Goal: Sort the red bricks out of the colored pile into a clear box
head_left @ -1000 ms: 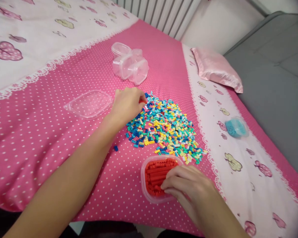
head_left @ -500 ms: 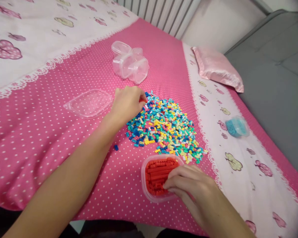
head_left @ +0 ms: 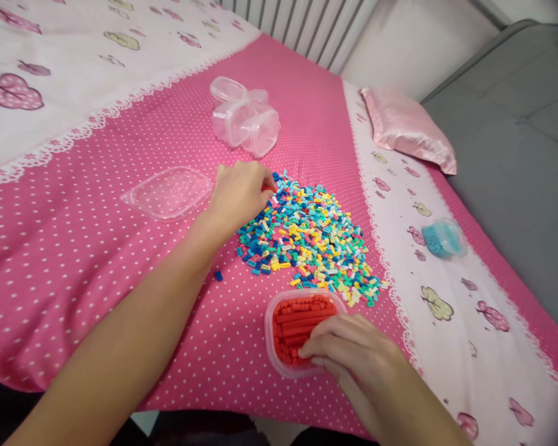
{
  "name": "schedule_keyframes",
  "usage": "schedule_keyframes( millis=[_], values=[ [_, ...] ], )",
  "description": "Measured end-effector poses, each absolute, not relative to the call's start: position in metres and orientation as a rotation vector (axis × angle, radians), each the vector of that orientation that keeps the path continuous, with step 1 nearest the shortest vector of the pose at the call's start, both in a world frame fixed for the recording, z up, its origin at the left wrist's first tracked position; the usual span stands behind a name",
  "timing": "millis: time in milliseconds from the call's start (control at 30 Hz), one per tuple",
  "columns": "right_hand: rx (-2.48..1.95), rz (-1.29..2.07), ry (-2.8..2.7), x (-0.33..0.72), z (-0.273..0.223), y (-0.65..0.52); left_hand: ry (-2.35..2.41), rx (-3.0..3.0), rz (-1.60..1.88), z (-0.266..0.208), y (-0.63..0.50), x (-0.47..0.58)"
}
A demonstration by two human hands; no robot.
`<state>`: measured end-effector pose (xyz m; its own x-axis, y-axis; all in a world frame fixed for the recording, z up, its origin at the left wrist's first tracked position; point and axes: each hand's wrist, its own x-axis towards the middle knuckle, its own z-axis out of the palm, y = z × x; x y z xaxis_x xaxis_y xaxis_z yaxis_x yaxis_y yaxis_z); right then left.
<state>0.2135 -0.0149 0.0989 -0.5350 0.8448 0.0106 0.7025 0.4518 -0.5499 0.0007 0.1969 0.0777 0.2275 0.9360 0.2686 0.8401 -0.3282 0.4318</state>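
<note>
My left hand [head_left: 244, 189] is at the left rim of a heap of small multicoloured toy bricks [head_left: 316, 232]. Its fingers are curled around red bricks [head_left: 268, 188], of which only a sliver shows. Below the heap stands a clear plastic tub [head_left: 270, 347] filled with red bricks [head_left: 297, 322], some joined into long rows. My right hand [head_left: 353, 347] reaches over the tub's right side, fingertips pressed together among the red bricks at the lower edge. What they pinch, if anything, is hidden.
A clear lid [head_left: 172, 193] lies left of the heap, and several empty clear tubs [head_left: 244, 121] are grouped beyond it. One blue brick [head_left: 218, 275] lies apart. To the right are a tub of light blue bricks [head_left: 441, 238] and a pink pillow [head_left: 407, 127].
My right fingertips have shifted slightly left and down within the tub of red bricks. My left hand stays at the heap's edge, still closed.
</note>
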Motion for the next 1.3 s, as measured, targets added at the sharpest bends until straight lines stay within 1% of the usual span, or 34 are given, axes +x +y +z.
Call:
schedule_keyframes(
  millis=[133, 300, 567, 767, 1133, 1300],
  values=[
    [-1.357, 0.795, -2.414, 0.213, 0.101, -0.016, 1.687, 2.301, 0.722, 0.078, 0.197, 0.001],
    [-1.413, 0.798, -2.386, 0.213, 0.099, -0.018, 1.685, 2.296, 0.72, 0.078, 0.197, 0.001],
    [-1.392, 0.715, -2.39, 0.215, 0.092, -0.019, 1.681, 2.299, 0.726, 0.077, 0.197, 0.0],
    [-1.433, 0.5, -2.35, 0.216, 0.089, -0.017, 1.685, 2.3, 0.722, 0.077, 0.197, 0.0],
    [-1.493, 0.629, -2.368, 0.219, 0.093, -0.018, 1.683, 2.279, 0.697, 0.079, 0.197, 0.0],
    [-1.479, 0.618, -2.394, 0.219, 0.095, -0.017, 1.687, 2.278, 0.694, 0.079, 0.197, 0.0]
  ],
)
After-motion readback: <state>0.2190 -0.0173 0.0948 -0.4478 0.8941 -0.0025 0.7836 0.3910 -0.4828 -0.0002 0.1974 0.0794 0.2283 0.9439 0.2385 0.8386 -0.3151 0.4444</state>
